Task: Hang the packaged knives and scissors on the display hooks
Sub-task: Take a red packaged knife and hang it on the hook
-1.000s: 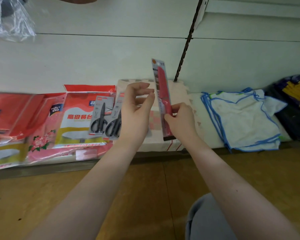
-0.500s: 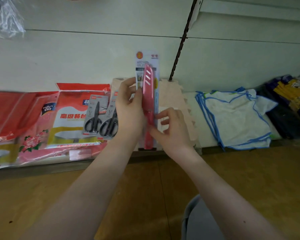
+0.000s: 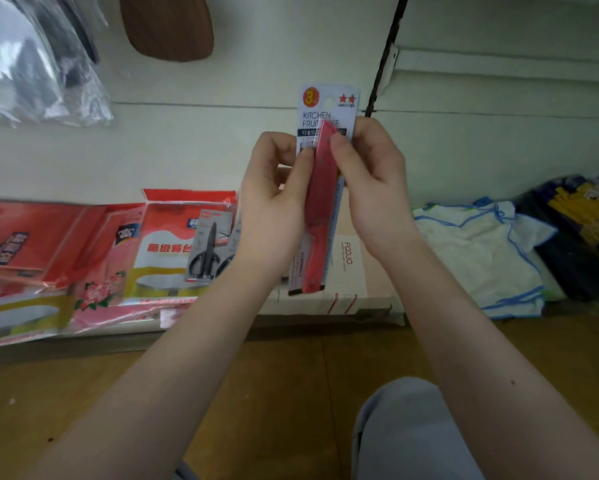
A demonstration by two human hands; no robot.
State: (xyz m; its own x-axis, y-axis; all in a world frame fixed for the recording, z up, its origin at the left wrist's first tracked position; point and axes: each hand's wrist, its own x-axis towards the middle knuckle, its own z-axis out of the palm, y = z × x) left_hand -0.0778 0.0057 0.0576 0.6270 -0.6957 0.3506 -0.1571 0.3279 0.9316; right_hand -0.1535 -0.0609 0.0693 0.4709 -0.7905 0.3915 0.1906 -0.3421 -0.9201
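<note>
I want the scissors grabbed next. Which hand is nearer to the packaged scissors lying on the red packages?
Left. The left hand appears just right of the packaged scissors; the right hand is farther right, beyond the packaged knife that both hands grip.

One red fruit knife on a grey-white printed card (image 3: 320,202). Carded black-handled scissors (image 3: 204,252): two pairs, the second half hidden. Hands: two, left hand (image 3: 273,209) and right hand (image 3: 374,188). Flat red and pink printed plastic packets (image 3: 173,244): at least three, overlapping; exact count cannot be told. One pale cardboard box (image 3: 360,278). White cloths with blue edging (image 3: 478,254): one folded pile, number of cloths unclear. One dark heap of purple-and-yellow wrapped goods (image 3: 582,230). One brown oval wooden board (image 3: 168,26). One crumpled clear plastic bag (image 3: 31,64). One black slotted upright strip (image 3: 387,53). One grey-clad knee (image 3: 405,431).
</note>
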